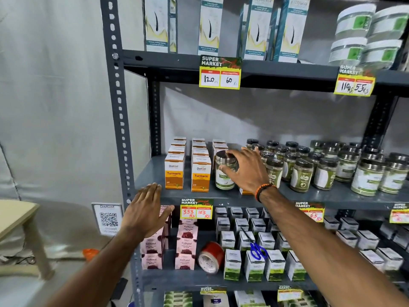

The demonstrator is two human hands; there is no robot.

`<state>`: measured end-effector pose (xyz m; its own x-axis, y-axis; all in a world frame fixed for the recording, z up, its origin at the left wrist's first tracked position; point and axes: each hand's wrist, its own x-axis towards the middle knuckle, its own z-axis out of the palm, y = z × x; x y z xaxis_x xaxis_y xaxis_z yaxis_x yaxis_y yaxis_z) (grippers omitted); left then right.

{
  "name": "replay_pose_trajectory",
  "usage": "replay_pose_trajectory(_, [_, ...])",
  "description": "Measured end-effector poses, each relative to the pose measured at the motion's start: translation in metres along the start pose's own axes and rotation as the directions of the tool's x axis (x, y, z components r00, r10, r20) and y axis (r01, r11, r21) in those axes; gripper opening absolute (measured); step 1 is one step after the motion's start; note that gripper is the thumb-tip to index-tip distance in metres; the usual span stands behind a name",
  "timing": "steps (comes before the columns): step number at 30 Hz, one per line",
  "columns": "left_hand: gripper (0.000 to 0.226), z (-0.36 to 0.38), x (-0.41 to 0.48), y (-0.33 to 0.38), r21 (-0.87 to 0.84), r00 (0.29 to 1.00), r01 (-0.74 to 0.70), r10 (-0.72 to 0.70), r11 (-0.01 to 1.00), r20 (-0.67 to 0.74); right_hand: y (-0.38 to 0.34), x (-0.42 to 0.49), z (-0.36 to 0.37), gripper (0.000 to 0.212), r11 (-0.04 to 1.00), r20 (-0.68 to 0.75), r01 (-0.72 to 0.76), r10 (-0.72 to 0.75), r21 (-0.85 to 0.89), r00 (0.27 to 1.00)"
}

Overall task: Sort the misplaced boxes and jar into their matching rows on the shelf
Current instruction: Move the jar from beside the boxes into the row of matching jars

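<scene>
Right hand (245, 171) fingers wrapped around green-label jar (224, 173) standing on grey shelf (152, 171) just right of two orange Turmeric box rows (188, 167), left of dark-lid jar group (292, 167); left hand (145, 212) flat, fingers spread, empty, below-left of jar by shelf edge.

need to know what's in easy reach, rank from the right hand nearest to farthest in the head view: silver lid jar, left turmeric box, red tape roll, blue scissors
1. silver lid jar: under the right hand, fingers on it.
2. left turmeric box: same shelf, further left.
3. red tape roll and blue scissors: on the shelf below, too close to rank.
</scene>
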<state>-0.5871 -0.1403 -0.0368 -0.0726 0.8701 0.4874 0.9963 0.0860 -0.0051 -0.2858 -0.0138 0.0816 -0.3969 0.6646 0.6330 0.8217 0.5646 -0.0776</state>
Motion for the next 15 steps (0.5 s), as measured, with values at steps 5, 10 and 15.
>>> replay_pose_trajectory(5, [0.099, -0.005, 0.0, 0.001, -0.01, 0.999, -0.005, 0.006, 1.0, 0.045, -0.004, -0.015, -0.027, 0.061, 0.991, -0.155, -0.025, 0.046, 0.133, 0.987])
replay_pose_trajectory(10, [0.103, -0.023, -0.006, 0.019, -0.129, 0.998, 0.06, -0.064, 0.99, -0.022, 0.021, -0.046, -0.058, 0.055, 0.964, -0.218, -0.097, 0.153, 0.248, 0.964])
replay_pose_trajectory(15, [0.092, -0.06, 0.002, 0.076, -0.157, 0.976, -0.001, -0.033, 0.988, -0.213, 0.079, -0.08, -0.088, 0.053, 0.95, -0.269, -0.151, 0.227, 0.275, 0.936])
